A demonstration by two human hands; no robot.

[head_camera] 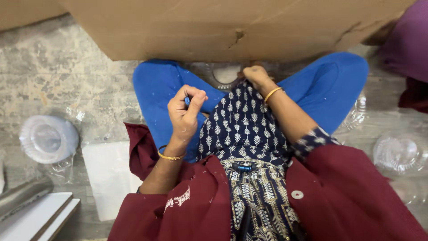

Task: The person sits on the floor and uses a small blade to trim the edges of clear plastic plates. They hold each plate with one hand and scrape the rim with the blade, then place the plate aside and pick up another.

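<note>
A big sheet of brown cardboard [232, 27] spanned the far side of the scene, its near edge hanging over the seated person's crossed legs in blue trousers [156, 85]. Below it lay a grey stone floor [58, 67], with a white sheet [107, 174] on the left and a stack of clear plastic lids in a bag [48, 139] further left; more clear lids [399, 154] sat on the right.

The right hand [257, 75] reached far, under the cardboard's edge, fingers curled at a round clear lid [225, 76] between the knees; whether it actually gripped the lid could not be told. The left hand [185, 114] was raised nearer, closed into a fist with the thumb pressed over the fingers, holding nothing visible.

Handling such thin plastic well called for a light grip at the rim, so it would not crease.
</note>
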